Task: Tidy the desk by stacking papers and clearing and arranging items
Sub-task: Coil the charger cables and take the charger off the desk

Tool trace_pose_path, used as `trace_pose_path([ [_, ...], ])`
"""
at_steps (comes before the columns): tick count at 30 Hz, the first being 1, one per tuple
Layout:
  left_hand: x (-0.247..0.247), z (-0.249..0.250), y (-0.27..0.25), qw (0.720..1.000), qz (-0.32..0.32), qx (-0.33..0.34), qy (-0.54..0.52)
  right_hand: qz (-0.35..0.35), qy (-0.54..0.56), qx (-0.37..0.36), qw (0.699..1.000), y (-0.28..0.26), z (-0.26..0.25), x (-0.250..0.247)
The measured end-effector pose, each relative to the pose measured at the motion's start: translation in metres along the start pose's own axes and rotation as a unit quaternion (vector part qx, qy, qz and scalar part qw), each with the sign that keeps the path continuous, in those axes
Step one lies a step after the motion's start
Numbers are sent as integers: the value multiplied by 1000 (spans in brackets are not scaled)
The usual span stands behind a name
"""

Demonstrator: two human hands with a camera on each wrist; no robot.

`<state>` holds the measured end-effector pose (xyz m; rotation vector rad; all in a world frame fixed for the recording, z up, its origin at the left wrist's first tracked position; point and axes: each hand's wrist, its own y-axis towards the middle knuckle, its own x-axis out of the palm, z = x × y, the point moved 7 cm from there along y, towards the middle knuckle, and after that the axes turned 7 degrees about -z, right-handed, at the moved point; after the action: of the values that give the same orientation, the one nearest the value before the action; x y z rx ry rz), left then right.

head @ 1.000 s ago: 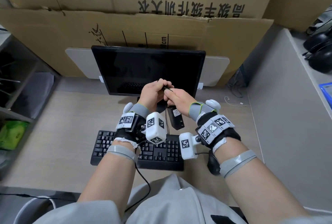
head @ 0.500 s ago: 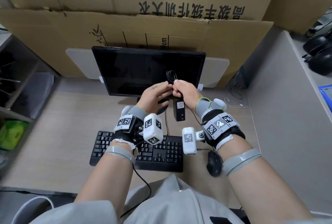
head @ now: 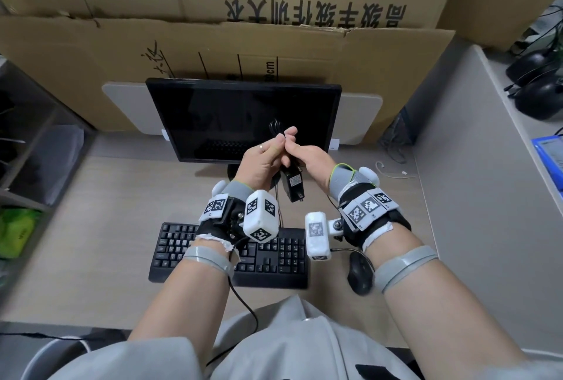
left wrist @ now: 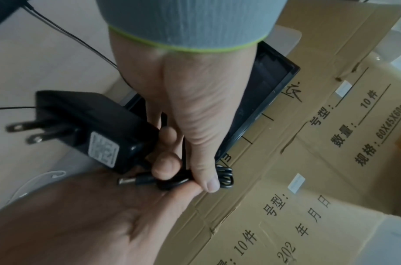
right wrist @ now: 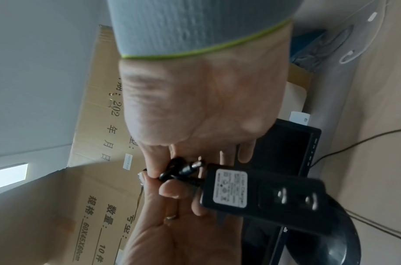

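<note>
A black power adapter (head: pixel 293 186) with two bare prongs hangs in the air in front of the monitor, below both hands. Its thin black cable (head: pixel 275 130) is folded into a small bundle, and loops stick out above the fingers. My left hand (head: pixel 274 145), with a ring on it, pinches the cable bundle (left wrist: pixel 224 176) between thumb and fingers. My right hand (head: pixel 292 143) grips the same bundle (right wrist: pixel 172 168) from the right. The barrel plug (left wrist: pixel 136 181) pokes out between the hands, just beside the adapter body (left wrist: pixel 92 132). The adapter's white label (right wrist: pixel 231 188) faces the right wrist camera.
A dark monitor (head: pixel 243 121) stands behind the hands, with cardboard boxes (head: pixel 243 44) stacked behind it. A black keyboard (head: pixel 274 258) and a black mouse (head: pixel 361 276) lie near the desk's front edge. A white cable (head: pixel 393 171) lies at the back right by a grey partition (head: pixel 472 197). Shelves (head: pixel 30 151) stand at the left.
Both hands have risen slightly with the cable. The folded loops now stick out above the fingers, and the adapter hangs closer under the hands.
</note>
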<state>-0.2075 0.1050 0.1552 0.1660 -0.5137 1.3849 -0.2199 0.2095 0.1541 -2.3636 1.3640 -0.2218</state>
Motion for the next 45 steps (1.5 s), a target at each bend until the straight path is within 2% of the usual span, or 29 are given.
trace_pose_path([
  [5, 1, -3, 7, 998, 49, -21, 27, 24, 3, 25, 999, -8, 12, -14],
  [9, -3, -19, 14, 997, 61, -24, 48, 133, -4, 37, 990, -12, 29, -53],
  [12, 5, -30, 24, 994, 55, -34, 87, 187, -31, 90, 978, -13, 65, -87],
  [15, 22, -42, 35, 994, 22, -39, 96, 194, -70, 167, 964, -12, 109, -114],
  [18, 42, -72, 49, 995, 16, -64, 69, 178, -118, 244, 946, -11, 146, -147],
  [20, 50, -91, 57, 996, 13, -85, 38, 156, -134, 271, 940, -8, 167, -165],
  [25, 65, -138, 91, 989, 25, -143, -2, 194, -235, 326, 895, 4, 206, -227],
  [28, 73, -163, 115, 986, 43, -160, 14, 150, -271, 355, 882, 28, 230, -254],
  [31, 75, -176, 133, 984, 44, -163, 58, 134, -298, 353, 877, 53, 240, -272],
  [34, 72, -191, 145, 980, 57, -184, 57, 105, -311, 368, 870, 65, 258, -276],
  [38, 68, -202, 146, 975, 44, -204, 76, 152, -332, 345, 865, 57, 268, -274],
  [40, 66, -204, 143, 973, 39, -206, 91, 161, -314, 336, 873, 52, 268, -268],
  [42, 64, -204, 142, 972, 36, -205, 111, 186, -205, 278, 920, 52, 260, -260],
  [43, 63, -203, 140, 970, 37, -206, 122, 200, -110, 226, 947, 50, 253, -253],
  [45, 62, -198, 135, 968, 45, -209, 134, 236, 34, 134, 962, 43, 230, -242],
])
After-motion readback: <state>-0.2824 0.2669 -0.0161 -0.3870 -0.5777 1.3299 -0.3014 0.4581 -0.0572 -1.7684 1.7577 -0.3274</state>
